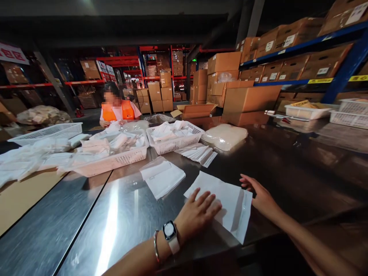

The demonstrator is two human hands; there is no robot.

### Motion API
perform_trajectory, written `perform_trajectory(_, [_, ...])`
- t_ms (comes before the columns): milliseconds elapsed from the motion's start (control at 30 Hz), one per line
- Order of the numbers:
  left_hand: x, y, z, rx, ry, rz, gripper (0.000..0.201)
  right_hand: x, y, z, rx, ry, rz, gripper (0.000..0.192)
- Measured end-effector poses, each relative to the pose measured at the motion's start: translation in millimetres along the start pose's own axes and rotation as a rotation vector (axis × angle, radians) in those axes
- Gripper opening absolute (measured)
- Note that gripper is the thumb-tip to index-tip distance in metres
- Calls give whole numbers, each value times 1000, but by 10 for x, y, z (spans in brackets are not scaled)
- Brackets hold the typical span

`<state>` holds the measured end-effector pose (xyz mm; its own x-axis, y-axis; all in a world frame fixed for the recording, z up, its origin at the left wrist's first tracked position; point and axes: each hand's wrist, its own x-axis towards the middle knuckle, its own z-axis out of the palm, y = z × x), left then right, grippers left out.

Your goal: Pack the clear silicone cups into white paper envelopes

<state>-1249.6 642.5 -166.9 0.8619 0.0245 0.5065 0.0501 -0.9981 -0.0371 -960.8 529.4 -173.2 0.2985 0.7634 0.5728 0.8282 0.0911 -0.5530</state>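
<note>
A white mailing envelope lies on the metal table in front of me, its flap end toward the right. My left hand, with a watch and bracelet at the wrist, rests spread over the envelope's left part. At its right edge is my right hand, fingers apart and slightly bent; whether it touches the paper I cannot tell. Beyond my left hand sits a stack of white envelopes with clear plastic. Farther back, a fanned pile of white envelopes lies beside a basket.
White plastic baskets hold white packets. A clear plastic bundle lies right of them. A person in an orange vest works across the table. More baskets stand at the right, with boxes on shelves behind.
</note>
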Motion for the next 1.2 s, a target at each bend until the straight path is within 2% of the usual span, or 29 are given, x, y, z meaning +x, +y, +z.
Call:
perform_trajectory(100, [13,191,-1,-79,-26,55,29,144,62,-12,-2,-127,-97,43])
perform_trajectory(233, [-164,174,-127,-112,-27,36,23,87,-104,15,-36,-289,-303,35])
perform_trajectory(300, [-279,120,-199,-62,-23,67,23,-33,-268,52,-77,-286,-478,28])
perform_trajectory(400, [-393,65,-245,31,-77,123,40,-219,-479,93,-156,-192,-752,25])
perform_trajectory(500, [-442,46,-214,-33,-129,108,46,-349,-541,70,-246,-153,-885,27])
perform_trajectory(667, [-504,17,-232,-158,-117,95,39,-485,-450,-22,-335,-121,-853,31])
perform_trajectory(800, [-485,-90,-323,-72,-128,240,40,-505,-509,22,-374,-83,-888,29])
perform_trajectory(933, [-432,-308,-341,-23,-112,431,40,-429,-683,119,-434,-86,-987,30])
perform_trajectory(1033, [-455,-484,-335,-57,-77,513,40,-373,-760,157,-448,-87,-1003,31])
perform_trajectory(1100, [-493,-569,-347,-69,-49,526,42,-361,-754,163,-437,-80,-982,31])
perform_trajectory(1200, [-522,-614,-376,-18,38,436,39,-377,-689,157,-415,-68,-930,33])
